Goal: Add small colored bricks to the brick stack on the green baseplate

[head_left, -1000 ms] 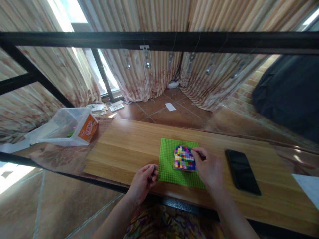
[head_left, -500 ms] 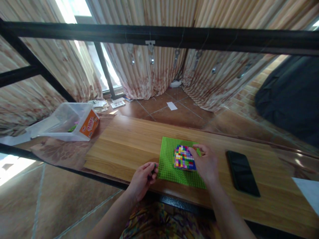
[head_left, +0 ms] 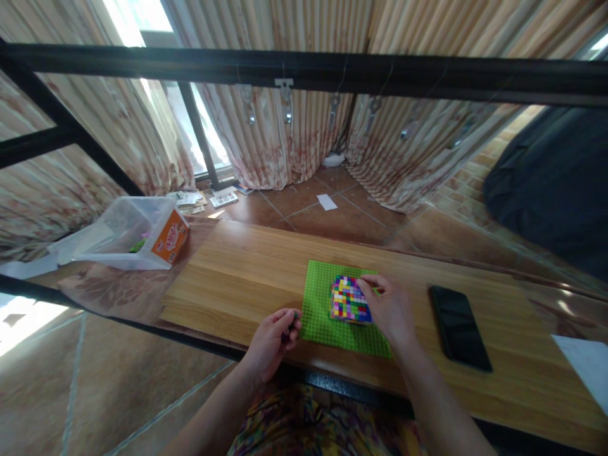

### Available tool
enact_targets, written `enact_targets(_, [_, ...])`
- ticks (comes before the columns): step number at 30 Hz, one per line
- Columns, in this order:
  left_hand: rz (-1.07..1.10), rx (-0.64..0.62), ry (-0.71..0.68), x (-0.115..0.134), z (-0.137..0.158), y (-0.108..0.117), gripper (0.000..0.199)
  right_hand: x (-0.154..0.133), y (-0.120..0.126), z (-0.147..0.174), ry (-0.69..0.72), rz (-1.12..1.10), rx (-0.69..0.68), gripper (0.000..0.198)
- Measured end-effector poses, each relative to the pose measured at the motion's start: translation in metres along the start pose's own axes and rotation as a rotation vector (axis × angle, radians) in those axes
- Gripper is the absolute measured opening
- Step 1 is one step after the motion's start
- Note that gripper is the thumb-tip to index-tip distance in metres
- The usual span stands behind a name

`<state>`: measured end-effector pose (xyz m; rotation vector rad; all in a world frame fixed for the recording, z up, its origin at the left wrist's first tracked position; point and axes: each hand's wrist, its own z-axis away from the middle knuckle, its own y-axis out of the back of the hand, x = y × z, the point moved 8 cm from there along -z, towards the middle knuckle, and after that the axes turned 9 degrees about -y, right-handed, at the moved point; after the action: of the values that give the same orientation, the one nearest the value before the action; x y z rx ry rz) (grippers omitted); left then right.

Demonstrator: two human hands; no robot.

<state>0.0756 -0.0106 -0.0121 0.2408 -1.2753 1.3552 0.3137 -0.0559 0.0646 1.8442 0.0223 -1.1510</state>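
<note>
Head: R hand [head_left: 387,308] at brick block's [head_left: 349,303] 1 o'clock (can't tell if pinching anything); L hand [head_left: 272,339] pinches small pcs [head_left: 296,315]. Press straight dn, keep sq.

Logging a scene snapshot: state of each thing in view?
Left hand: curled around small pieces
Right hand: thumb and finger at brick build's far right corner; held piece unclear
Brick build: assembled, on baseplate
Green baseplate: flat on table
Phone: flat, screen dark
Clear box: open, green and pink bits inside
Curtains: hanging, parted at left
</note>
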Motion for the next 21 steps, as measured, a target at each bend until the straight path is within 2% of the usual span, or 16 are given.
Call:
enact_targets(3, [-0.016,-0.004,0.003,0.0,0.0,-0.001,0.03,-0.009,0.006,0.005,0.079,0.033,0.05,0.029])
enact_targets(5, [-0.016,-0.026,0.011,-0.001,0.001,-0.003,0.031,-0.023,0.014,0.016,0.154,0.037,0.131,0.028])
enact_targets(7, [-0.01,-0.05,0.02,-0.002,0.002,-0.004,0.032,-0.043,0.015,0.034,0.246,0.012,0.154,0.026])
enact_targets(9, [0.002,-0.067,0.028,-0.002,0.003,-0.005,0.032,-0.066,0.003,0.054,0.356,-0.022,0.052,0.022])
enact_targets(11, [0.017,-0.088,0.026,-0.002,0.004,-0.006,0.032,-0.085,-0.018,0.075,0.444,-0.02,-0.106,0.02])
enact_targets(13, [0.031,-0.113,0.015,-0.001,0.005,-0.006,0.033,-0.094,-0.037,0.09,0.458,0.001,-0.192,0.019])
enact_targets(17, [0.036,-0.164,0.029,-0.003,0.007,-0.005,0.036,-0.097,-0.059,0.1,0.437,0.054,-0.229,0.017])
enact_targets(21, [0.055,-0.178,0.046,-0.004,0.008,-0.002,0.035,-0.1,-0.066,0.102,0.439,0.042,-0.242,0.014])
